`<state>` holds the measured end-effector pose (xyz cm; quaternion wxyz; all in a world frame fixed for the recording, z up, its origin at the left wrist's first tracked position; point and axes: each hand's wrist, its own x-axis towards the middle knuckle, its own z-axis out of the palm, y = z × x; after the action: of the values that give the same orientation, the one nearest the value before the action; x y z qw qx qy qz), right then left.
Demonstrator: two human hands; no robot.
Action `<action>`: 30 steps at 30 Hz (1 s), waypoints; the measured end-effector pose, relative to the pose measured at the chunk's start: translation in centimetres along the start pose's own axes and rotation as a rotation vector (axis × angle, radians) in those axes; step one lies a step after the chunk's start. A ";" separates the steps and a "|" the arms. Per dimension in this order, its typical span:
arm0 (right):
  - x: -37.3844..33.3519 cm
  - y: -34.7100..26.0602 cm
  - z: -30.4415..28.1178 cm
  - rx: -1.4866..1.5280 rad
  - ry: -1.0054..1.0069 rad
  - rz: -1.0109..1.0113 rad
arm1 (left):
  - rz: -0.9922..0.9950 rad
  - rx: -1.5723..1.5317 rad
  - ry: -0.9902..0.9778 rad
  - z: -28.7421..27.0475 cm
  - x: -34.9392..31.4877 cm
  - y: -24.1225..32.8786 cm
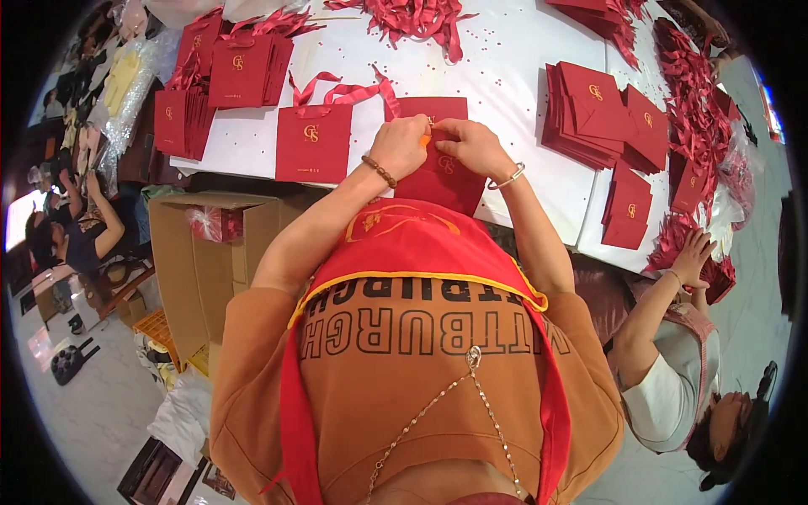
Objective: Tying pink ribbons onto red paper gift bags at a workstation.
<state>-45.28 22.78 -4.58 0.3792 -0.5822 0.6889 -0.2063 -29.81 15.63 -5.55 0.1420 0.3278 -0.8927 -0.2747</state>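
Observation:
In front of me a red paper bag (454, 187) with gold printing lies partly on the white table edge, its lower part close to my red apron. My left hand (402, 145) is closed at the bag's upper part, with a small orange thing (425, 140) at its fingertips that I cannot make out. My right hand (475, 147) pinches the bag close beside it, thumb and fingers together. Just left lies a flat red gift bag (313, 145) with a ribbon handle. A loose red ribbon (362, 90) runs from there toward my left hand.
Stacked red bags (248, 74) stand at the far left, and more red bags (589, 114) lie right. A ribbon heap (421, 21) lies at the back. Left of me stands an open cardboard box (189, 278). At right a co-worker's hand (693, 259) handles red ribbons.

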 end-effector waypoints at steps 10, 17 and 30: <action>-0.3 -1.0 0.2 -0.112 0.041 0.001 | 0.030 0.212 -0.107 -0.6 0.8 2.3; -0.7 -1.0 0.2 -0.088 0.070 -0.002 | -0.118 -0.159 0.010 0.1 0.6 1.3; -2.3 -1.3 1.1 -0.430 0.311 -0.210 | -0.027 0.173 -0.249 -3.9 1.8 -0.1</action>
<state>-43.54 24.79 -3.66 0.1131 -0.6789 0.7027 -0.1803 -29.43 12.78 -2.37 -0.0022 0.3144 -0.9192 -0.2372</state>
